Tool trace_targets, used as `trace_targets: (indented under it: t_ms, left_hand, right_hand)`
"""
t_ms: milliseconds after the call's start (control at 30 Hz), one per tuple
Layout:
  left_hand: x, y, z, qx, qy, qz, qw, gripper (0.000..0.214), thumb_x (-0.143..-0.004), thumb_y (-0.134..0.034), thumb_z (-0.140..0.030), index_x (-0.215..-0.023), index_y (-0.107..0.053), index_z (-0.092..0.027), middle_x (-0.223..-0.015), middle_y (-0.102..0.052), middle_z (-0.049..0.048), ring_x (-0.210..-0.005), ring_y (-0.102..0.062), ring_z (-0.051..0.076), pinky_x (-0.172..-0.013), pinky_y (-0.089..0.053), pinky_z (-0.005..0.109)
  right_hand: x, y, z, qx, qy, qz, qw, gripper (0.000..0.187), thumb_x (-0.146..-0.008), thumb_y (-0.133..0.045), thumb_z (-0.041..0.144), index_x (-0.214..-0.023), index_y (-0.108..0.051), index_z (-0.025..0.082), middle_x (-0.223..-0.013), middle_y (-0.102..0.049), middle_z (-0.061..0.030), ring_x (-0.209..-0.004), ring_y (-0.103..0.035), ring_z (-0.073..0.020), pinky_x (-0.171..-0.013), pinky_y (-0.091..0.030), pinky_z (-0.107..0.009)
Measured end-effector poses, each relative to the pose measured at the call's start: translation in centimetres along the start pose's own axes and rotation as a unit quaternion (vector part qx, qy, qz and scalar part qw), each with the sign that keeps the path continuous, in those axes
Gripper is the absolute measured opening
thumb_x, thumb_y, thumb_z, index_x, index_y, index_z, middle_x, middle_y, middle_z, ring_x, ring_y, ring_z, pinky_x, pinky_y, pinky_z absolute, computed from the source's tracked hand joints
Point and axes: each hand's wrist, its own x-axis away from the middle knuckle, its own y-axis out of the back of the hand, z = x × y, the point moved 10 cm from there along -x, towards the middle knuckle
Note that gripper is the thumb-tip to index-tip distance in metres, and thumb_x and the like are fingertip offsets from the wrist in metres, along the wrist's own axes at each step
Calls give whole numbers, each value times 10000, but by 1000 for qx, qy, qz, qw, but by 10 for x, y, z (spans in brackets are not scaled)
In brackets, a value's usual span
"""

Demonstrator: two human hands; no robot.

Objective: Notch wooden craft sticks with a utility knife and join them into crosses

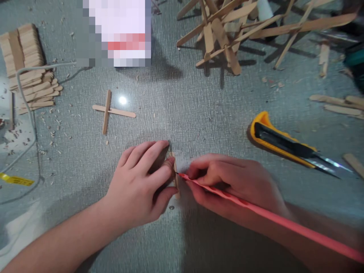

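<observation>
My left hand (pixel 142 178) presses a wooden craft stick (pixel 175 182) against the table, fingertips and thumb along its left side. Much of that stick is hidden under the fingers. In my right hand (pixel 227 182) is a red pencil (pixel 273 213), gripped close to its point. Its dark tip meets the stick, or comes very near it, between my left fingers. The pencil's back end runs out of view at the lower right. Beyond my left hand, two craft sticks lie crossed (pixel 107 110) on the table.
A yellow utility knife (pixel 284 142), blade out, lies to the right. Stacked craft sticks (pixel 28 49) and a grey cable (pixel 27 100) are at the left. A structure of joined sticks (pixel 224 36) stands at the back right, near a blurred-out object (pixel 122 22). Wood shavings are scattered about.
</observation>
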Motion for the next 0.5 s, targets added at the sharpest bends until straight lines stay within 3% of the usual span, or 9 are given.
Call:
trace_targets:
  t_ms: [500]
  left_hand:
    - [2,1,0,1,1,2,1000,360,-916,-629,-399,-1200,-638,-177,-1478,-523,175,-1315,-479,359,-1032,-384,506]
  right_hand:
    - [-3,-1,1,2,-4,7,1000,235,-848,-656,90,-732,-522,245,-804,-725,15,-623,-684,-106,-550,-542,-210]
